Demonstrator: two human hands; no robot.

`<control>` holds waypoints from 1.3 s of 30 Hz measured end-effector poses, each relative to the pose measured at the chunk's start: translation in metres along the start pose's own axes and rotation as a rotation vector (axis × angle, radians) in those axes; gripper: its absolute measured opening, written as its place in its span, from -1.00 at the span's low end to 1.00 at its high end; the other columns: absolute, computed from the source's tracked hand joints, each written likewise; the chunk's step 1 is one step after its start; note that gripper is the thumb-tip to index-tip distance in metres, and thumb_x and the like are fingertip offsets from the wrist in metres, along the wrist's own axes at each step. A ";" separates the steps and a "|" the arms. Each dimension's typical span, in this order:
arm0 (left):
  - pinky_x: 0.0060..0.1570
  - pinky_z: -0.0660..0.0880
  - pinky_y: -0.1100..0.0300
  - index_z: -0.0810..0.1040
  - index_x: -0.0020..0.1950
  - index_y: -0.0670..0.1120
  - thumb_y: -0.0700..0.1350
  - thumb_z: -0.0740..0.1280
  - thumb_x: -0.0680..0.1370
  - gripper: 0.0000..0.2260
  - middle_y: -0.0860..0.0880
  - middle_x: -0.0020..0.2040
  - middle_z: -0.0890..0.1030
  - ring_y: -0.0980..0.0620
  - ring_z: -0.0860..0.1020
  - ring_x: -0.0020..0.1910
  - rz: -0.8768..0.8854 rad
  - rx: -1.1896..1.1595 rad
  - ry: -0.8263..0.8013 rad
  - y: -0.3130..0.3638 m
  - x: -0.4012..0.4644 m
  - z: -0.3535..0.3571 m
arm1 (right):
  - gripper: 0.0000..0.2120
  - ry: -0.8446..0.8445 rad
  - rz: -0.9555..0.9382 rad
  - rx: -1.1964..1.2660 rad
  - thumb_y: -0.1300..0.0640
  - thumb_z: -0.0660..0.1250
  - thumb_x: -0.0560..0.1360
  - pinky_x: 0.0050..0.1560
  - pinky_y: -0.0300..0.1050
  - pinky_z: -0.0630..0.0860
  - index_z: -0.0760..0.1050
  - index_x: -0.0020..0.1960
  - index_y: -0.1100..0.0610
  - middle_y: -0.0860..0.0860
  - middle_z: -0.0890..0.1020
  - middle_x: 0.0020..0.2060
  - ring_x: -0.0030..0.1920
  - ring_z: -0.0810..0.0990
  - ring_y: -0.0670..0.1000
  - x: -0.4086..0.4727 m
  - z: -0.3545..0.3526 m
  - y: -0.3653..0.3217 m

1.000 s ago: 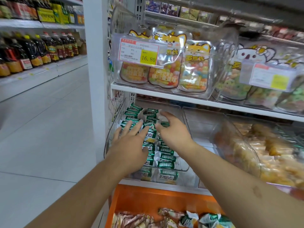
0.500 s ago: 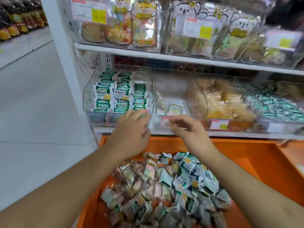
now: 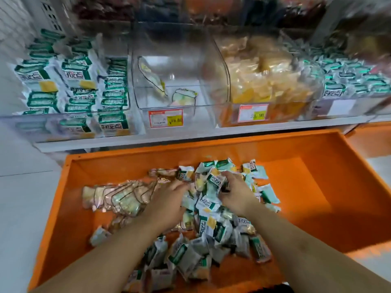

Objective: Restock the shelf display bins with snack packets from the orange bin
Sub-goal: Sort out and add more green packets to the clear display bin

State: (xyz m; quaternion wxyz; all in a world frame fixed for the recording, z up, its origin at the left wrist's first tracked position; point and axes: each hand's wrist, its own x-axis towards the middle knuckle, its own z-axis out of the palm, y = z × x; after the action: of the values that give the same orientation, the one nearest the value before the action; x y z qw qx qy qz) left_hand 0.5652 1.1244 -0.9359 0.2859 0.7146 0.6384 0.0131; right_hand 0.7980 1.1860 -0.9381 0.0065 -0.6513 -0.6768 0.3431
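1. Both hands are sitting down in the big orange plastic bin (image 3: 306, 187), right on the pile of small green-and-white wrapped snack packets (image 3: 211, 220) that's heaped around the middle of the bin floor and trailing toward its near edge.
2. The left hand (image 3: 167, 205) is lying palm-down on the pile with fingers spread and mostly straight, pressing on packets. I can't make out anything actually pinched under it.
3. The right hand (image 3: 236, 192) is curling its fingers around a green-and-white packet (image 3: 214, 182) at the far side of the pile, so that one's being gripped between fingertips and thumb.
4. A bunch of clear pinkish wrapped snack packets (image 3: 118, 197) is lying toward the bin's left wall, just beside the left hand.
5. On the white shelf (image 3: 190, 137) above the bin's far edge, the clear plastic display bin on the left (image 3: 69, 85) is holding tidy rows of green-and-white packets, and the clear middle display bin (image 3: 169, 81) next to it is holding only a couple of packets.
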 end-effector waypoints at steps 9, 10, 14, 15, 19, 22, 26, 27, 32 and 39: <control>0.55 0.19 -0.08 0.30 0.62 -0.01 -0.36 0.39 0.52 -0.30 -0.03 0.63 0.28 -0.13 0.20 0.59 -0.014 0.206 -0.066 -0.025 0.052 0.057 | -0.21 0.138 0.007 -0.154 -0.21 0.37 0.56 0.45 0.14 0.31 0.15 0.65 0.04 0.04 0.41 0.48 0.45 0.34 0.23 0.058 0.045 0.017; 0.54 0.21 -0.07 0.32 0.61 -0.01 -0.36 0.39 0.51 -0.30 -0.03 0.60 0.31 -0.12 0.23 0.58 -0.008 0.207 -0.055 -0.026 0.052 0.058 | -0.27 0.136 0.011 -0.201 -0.19 0.36 0.57 0.43 0.13 0.31 0.21 0.62 0.05 0.06 0.43 0.45 0.43 0.36 0.24 0.060 0.045 0.016; 0.53 0.25 -0.03 0.33 0.61 0.01 -0.23 0.42 0.57 -0.37 0.00 0.56 0.35 -0.08 0.27 0.55 0.003 0.165 -0.014 -0.031 0.046 0.057 | -0.50 0.077 0.050 -0.236 -0.03 0.40 0.58 0.46 0.07 0.27 0.49 0.43 0.21 0.08 0.47 0.36 0.42 0.32 0.21 0.063 0.041 0.008; 0.53 0.26 -0.02 0.30 0.63 0.01 -0.16 0.40 0.60 -0.39 0.00 0.56 0.35 -0.06 0.27 0.55 -0.003 0.141 -0.010 -0.031 0.042 0.054 | -0.51 0.069 0.059 -0.186 0.01 0.42 0.56 0.46 0.06 0.30 0.49 0.41 0.21 0.09 0.46 0.33 0.42 0.32 0.21 0.062 0.040 0.007; 0.47 0.35 0.01 0.20 0.65 0.07 0.12 0.27 0.68 -0.43 0.02 0.52 0.39 -0.02 0.33 0.51 -0.061 0.023 0.017 -0.025 0.022 0.032 | -0.53 0.041 0.082 0.027 0.20 0.50 0.46 -0.04 0.06 0.64 0.42 0.29 0.01 0.06 0.58 0.11 0.01 0.60 0.11 0.050 0.036 0.004; 0.05 0.61 0.15 0.33 0.56 0.09 0.14 0.25 0.69 -0.55 0.07 0.24 0.56 0.09 0.58 0.10 -0.146 -0.134 0.066 -0.019 0.001 0.012 | -0.55 0.016 0.103 0.175 0.27 0.53 0.46 -0.31 0.06 0.63 0.40 0.21 -0.01 0.02 0.64 -0.05 -0.28 0.65 0.08 0.036 0.026 -0.003; -0.45 0.46 0.28 0.49 0.41 0.06 0.10 0.23 0.72 -0.71 0.09 -0.07 0.64 0.15 0.57 -0.39 -0.267 -0.438 0.088 -0.011 -0.026 -0.021 | -0.57 -0.075 0.052 0.442 0.37 0.50 0.51 -0.37 -0.30 0.50 0.46 0.29 0.16 0.12 0.54 0.11 -0.36 0.57 -0.13 0.010 -0.007 -0.037; -0.42 0.47 0.27 0.52 0.38 0.07 0.10 0.23 0.72 -0.73 0.09 -0.07 0.64 0.14 0.57 -0.37 -0.295 -0.521 0.080 -0.011 -0.032 -0.034 | -0.58 -0.089 0.005 0.451 0.35 0.51 0.51 -0.34 -0.29 0.51 0.50 0.29 0.11 0.10 0.55 0.11 -0.32 0.59 -0.12 0.001 -0.019 -0.050; 0.06 0.60 -0.01 0.62 0.20 -0.03 0.08 0.25 0.72 -0.75 -0.12 -0.14 0.76 -0.21 0.74 -0.05 -0.406 -0.951 0.063 0.002 -0.068 -0.109 | -0.58 -0.128 -0.225 0.505 0.33 0.50 0.50 -0.27 -0.15 0.50 0.63 0.25 -0.06 0.18 0.68 0.04 -0.20 0.62 0.01 -0.053 -0.082 -0.114; 0.36 0.50 -0.27 0.58 0.38 0.11 0.71 0.29 0.17 -0.03 -0.10 0.37 0.63 -0.28 0.58 0.35 -0.414 -0.998 0.169 0.008 -0.135 -0.171 | -0.60 -0.138 -0.334 0.662 0.22 0.58 0.49 -0.05 -0.04 0.52 0.53 0.25 0.07 0.09 0.73 0.01 -0.08 0.68 0.07 -0.135 -0.123 -0.160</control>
State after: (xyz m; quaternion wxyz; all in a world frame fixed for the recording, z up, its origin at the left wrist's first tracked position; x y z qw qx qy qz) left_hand 0.4820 1.0671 -0.7428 0.5345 0.3478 0.7028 0.3155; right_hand 0.7341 1.1353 -0.7095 0.2266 -0.4699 -0.6251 0.5806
